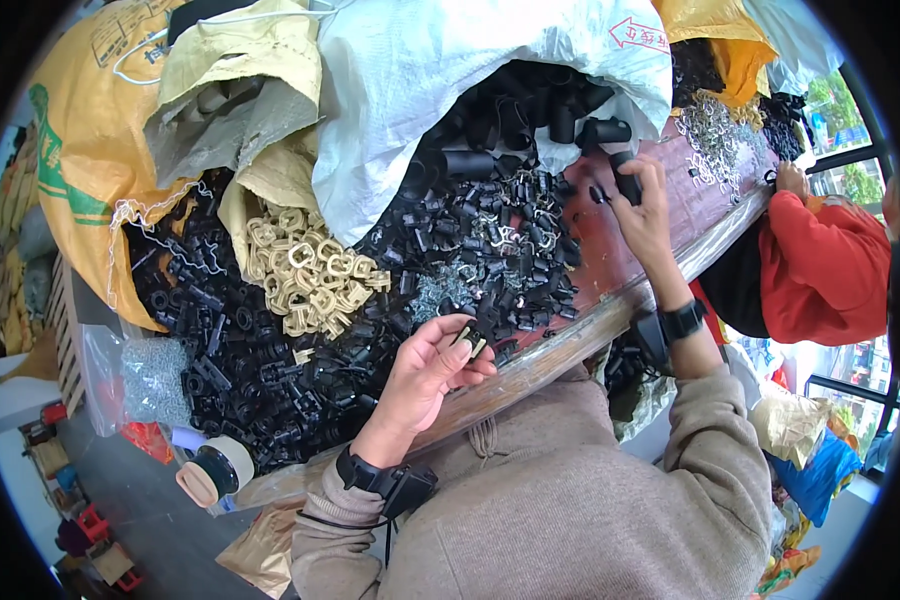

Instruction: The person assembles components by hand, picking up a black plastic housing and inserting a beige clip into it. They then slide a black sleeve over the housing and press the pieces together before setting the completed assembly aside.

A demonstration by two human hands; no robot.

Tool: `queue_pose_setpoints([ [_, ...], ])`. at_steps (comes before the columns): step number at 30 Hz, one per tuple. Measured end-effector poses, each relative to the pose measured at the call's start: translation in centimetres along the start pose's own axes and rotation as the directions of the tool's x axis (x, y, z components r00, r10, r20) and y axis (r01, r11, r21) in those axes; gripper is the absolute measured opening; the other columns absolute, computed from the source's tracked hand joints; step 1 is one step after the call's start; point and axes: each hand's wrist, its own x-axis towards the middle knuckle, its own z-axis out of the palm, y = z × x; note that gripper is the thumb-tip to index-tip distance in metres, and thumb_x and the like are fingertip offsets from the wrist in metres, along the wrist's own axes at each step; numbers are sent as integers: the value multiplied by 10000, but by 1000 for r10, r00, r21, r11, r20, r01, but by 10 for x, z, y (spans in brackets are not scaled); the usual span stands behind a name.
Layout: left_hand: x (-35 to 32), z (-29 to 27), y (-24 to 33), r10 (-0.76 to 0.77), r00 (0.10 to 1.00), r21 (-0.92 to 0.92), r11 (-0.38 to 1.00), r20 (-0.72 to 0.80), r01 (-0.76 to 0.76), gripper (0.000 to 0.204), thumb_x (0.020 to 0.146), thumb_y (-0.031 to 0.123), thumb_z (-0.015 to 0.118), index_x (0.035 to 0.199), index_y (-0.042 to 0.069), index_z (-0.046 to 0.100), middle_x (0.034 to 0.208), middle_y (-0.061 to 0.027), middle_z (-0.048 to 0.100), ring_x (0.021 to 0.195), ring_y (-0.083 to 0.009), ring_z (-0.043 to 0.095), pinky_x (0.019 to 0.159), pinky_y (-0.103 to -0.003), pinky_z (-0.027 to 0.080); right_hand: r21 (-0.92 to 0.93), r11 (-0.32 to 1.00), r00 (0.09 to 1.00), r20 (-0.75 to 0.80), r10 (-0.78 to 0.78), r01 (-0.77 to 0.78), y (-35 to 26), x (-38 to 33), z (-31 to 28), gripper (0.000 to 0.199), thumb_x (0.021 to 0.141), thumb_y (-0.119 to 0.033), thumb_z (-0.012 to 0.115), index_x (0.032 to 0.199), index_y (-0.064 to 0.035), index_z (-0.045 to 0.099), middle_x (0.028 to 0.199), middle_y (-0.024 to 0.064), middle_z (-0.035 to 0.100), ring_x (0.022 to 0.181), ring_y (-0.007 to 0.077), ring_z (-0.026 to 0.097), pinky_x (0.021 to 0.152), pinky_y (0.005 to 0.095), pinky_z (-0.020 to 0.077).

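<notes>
Your left hand (432, 362) pinches a small black clip (472, 338) near the wooden table edge (570, 345). Your right hand (642, 205) grips a black tube (625, 180) farther up from that edge.

Small assembly or sorting workshop, piece-work kind. Worn wooden bench (610, 325), reddish top, buried in loose parts. Heap of small black plastic fittings (270, 350) spreads from just beyond the left-hand fingers (460, 345) far out to their left. Pile of cream-coloured plastic clips (310, 270) lies past those fingers, up and left. Black tubular pieces (530, 110) spill from a white woven sack (450, 70) just beside the right-hand fingers (630, 185). Yellow bulk sacks (80, 150) stand behind. Silvery metal clips (715, 135) lie beyond the right fingers. A second worker in a red top (820, 270) sits at the same bench. Crates and bags on the floor around.
</notes>
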Motion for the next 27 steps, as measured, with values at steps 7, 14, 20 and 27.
queue_pose_setpoints([
  [7,3,10,7,24,1000,21,999,-6,-24,330,812,155,568,1083,-6,469,904,-140,587,746,-177,601,636,-238,501,481,876,873,443,-204,-40,-98,-14,-34,238,755,-158,558,943,-18,520,984,138,455,942,240,463,802,330,370],
  [14,-7,12,20,-36,999,-8,999,-1,36,293,803,129,584,1051,-7,509,798,-34,562,673,-94,560,588,-197,467,672,737,781,497,-378,-71,-116,-20,-27,304,760,-225,592,988,-26,566,963,138,482,888,241,492,739,328,404],
  [20,-9,8,18,-38,999,6,999,-2,38,301,784,130,602,1041,-11,530,760,-31,568,637,-81,544,553,-187,452,673,738,747,515,-420,-48,-122,-23,-22,346,726,-218,637,1002,-23,560,903,139,524,842,251,520,729,324,414],
  [27,-8,8,10,35,997,123,992,-62,-27,291,761,109,629,1010,-20,552,743,-48,584,619,-92,560,568,-193,462,671,739,762,511,-398,-64,-128,-38,-7,410,714,-218,654,1036,-7,514,925,132,534,847,245,521,734,323,418],
])
